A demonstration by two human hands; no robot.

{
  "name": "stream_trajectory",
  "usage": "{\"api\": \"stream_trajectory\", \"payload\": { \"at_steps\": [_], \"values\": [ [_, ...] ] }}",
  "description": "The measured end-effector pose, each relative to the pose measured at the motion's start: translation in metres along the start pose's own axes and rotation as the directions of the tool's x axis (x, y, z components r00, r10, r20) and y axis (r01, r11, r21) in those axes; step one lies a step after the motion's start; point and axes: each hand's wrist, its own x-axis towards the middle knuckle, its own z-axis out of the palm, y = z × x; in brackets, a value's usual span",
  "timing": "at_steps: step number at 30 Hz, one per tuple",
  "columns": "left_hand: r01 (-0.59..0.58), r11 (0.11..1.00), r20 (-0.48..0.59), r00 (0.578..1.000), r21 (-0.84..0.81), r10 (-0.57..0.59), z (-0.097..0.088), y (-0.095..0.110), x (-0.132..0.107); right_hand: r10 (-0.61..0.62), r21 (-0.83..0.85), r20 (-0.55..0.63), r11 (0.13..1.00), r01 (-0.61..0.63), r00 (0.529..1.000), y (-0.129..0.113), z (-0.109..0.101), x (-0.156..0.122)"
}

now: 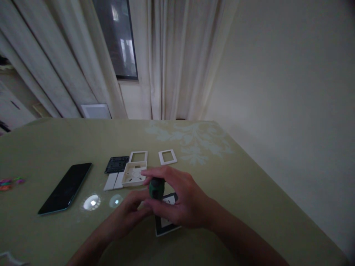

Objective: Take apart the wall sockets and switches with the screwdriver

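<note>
Right hand (pixel 180 203) is clenched on green screwdriver (pixel 156 187), held upright over switch plate (pixel 166 228) on table (pixel 249 192); left hand (pixel 130 213) grip cannot be told. Screwdriver judged stiff, light; best gripped at handle.

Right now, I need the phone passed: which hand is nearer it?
Left. The left hand sits right of the phone; the right hand, gripping the screwdriver, is farther right.

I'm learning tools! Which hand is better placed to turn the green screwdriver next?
Right, probably: the right hand grips the green screwdriver above the switch plate, while the left hand only sits lower beside it.
</note>
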Motion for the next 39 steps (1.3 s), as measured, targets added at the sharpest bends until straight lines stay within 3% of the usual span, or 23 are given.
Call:
{"api": "stream_trajectory", "payload": {
  "at_steps": [4, 7, 12, 17, 25, 29, 34, 39],
  "values": [
    [-0.062, 0.998, -0.006, 0.998, 0.020, 0.062, 0.004, 0.005, 0.003, 0.004, 0.010, 0.001, 1.000, -0.004, 1.000, 0.001, 0.002, 0.000],
    [-0.040, 0.999, -0.060, 0.997, 0.017, 0.041, 0.007, 0.006, 0.004, 0.002, 0.004, 0.014, 1.000, -0.002, 1.000, 0.001, 0.002, 0.000],
    [0.003, 1.000, 0.003, 1.000, 0.007, -0.003, 0.005, 0.003, 0.001, -0.006, 0.010, 0.003, 1.000, 0.006, 1.000, 0.000, 0.002, 0.000],
    [-0.029, 0.999, -0.084, 0.996, -0.026, 0.026, 0.011, 0.007, 0.005, 0.017, 0.027, 0.007, 0.999, -0.017, 1.000, 0.000, 0.003, -0.001],
    [-0.004, 0.996, -0.020, 1.000, -0.092, 0.002, 0.012, 0.012, 0.004, 0.007, 0.044, -0.014, 0.999, -0.006, 1.000, 0.000, 0.003, 0.000],
    [-0.028, 0.994, -0.087, 0.996, -0.109, 0.018, 0.016, 0.007, 0.005, 0.017, 0.045, 0.002, 0.999, -0.017, 1.000, 0.000, 0.003, 0.000],
    [0.040, 0.981, -0.017, 0.999, -0.191, -0.044, 0.015, -0.005, 0.001, 0.000, 0.046, -0.008, 0.999, 0.001, 1.000, 0.000, 0.002, 0.000],
    [0.008, 0.983, -0.104, 0.994, -0.183, -0.027, 0.016, 0.006, 0.003, 0.034, 0.016, 0.009, 0.999, -0.034, 0.999, -0.001, 0.001, 0.000]
  ]
}}
